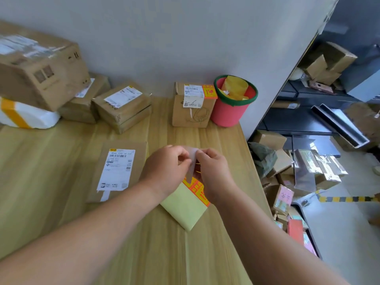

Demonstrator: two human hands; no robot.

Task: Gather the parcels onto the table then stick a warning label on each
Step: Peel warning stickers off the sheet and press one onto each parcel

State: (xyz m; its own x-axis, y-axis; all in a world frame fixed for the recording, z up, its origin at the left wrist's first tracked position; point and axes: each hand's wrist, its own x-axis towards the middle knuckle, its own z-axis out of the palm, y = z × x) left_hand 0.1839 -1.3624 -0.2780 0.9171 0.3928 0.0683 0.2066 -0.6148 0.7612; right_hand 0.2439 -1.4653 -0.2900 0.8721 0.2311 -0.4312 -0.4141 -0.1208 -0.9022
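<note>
your l hand (166, 167) and r hand (216, 171) both pinch one label (192, 159) at fingertips, its pale back toward you, just above the sheet (187, 206) on the table (61, 182). orange labels show at the sheet's far end. flat parcel (121, 171) lies just left of your l hand. box (191, 112) at the back, touching the bin (228, 114), has an orange sticker (209, 91) on top. more parcels (121, 105) piled far left.

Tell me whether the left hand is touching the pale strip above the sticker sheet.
Touching. Head view: the left hand pinches the pale strip, the right hand pinching its other side.
</note>
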